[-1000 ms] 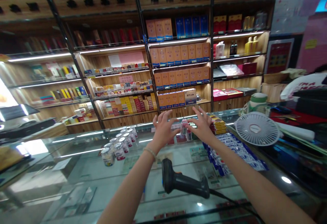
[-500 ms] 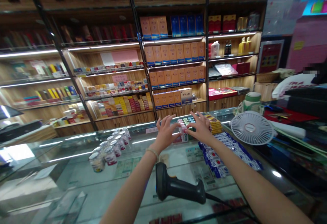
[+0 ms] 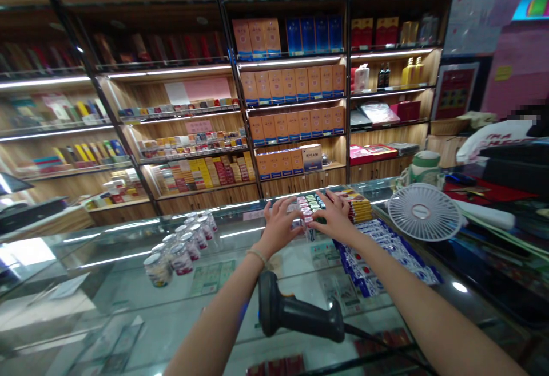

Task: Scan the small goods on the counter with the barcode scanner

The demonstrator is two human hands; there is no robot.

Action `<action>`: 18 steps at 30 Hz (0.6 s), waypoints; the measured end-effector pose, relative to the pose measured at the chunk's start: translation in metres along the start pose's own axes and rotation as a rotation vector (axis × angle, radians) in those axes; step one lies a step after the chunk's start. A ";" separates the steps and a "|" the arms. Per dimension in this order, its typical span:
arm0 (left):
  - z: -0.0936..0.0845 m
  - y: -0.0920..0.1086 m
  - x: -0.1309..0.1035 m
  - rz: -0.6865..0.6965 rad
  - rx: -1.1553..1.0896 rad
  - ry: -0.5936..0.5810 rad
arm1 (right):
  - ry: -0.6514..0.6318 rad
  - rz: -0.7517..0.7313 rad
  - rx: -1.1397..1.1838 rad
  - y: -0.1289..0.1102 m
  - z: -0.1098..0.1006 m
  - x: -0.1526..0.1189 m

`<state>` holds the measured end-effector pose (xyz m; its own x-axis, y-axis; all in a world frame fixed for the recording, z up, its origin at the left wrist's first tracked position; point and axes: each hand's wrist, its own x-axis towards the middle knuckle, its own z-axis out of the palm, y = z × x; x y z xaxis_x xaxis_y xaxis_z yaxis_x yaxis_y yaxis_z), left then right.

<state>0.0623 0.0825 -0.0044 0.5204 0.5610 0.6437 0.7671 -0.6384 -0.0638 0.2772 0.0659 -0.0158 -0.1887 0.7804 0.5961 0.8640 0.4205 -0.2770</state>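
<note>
A tight block of small containers (image 3: 307, 207) with pink, green and dark tops stands on the glass counter, between my two hands. My left hand (image 3: 281, 222) is at its left side, fingers curved and apart, the fingertips close to the pink-topped row. On the other side, my right hand (image 3: 335, 216) has its thumb and fingers spread around the right edge of the block. Whether the fingertips touch the containers I cannot tell. Nearer to me, a black handheld barcode scanner (image 3: 295, 313) lies between my forearms, its cable running right.
Clear jars with pale lids (image 3: 182, 253) stand in rows at left. Yellow boxes (image 3: 358, 207) and blue-white packets (image 3: 386, 256) lie right of my hands, beside a white fan (image 3: 424, 211). A green-topped jug (image 3: 424, 170) stands behind it. Stocked shelves (image 3: 295, 127) line the wall.
The view has shifted slightly and grown sharper. Both hands stay around the block of containers with nearly the same finger spread.
</note>
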 end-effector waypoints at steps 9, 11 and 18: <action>0.000 0.002 0.000 0.011 0.008 -0.003 | 0.104 -0.116 -0.124 0.000 -0.008 -0.003; 0.001 0.000 0.000 0.015 0.009 0.003 | 0.121 -0.126 -0.143 0.000 -0.009 -0.004; 0.005 -0.004 -0.004 0.082 0.027 -0.008 | 0.102 -0.209 -0.174 0.000 -0.006 -0.007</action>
<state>0.0588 0.0858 -0.0103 0.5851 0.5116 0.6292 0.7314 -0.6681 -0.1369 0.2813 0.0580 -0.0154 -0.3307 0.6311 0.7017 0.8800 0.4749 -0.0124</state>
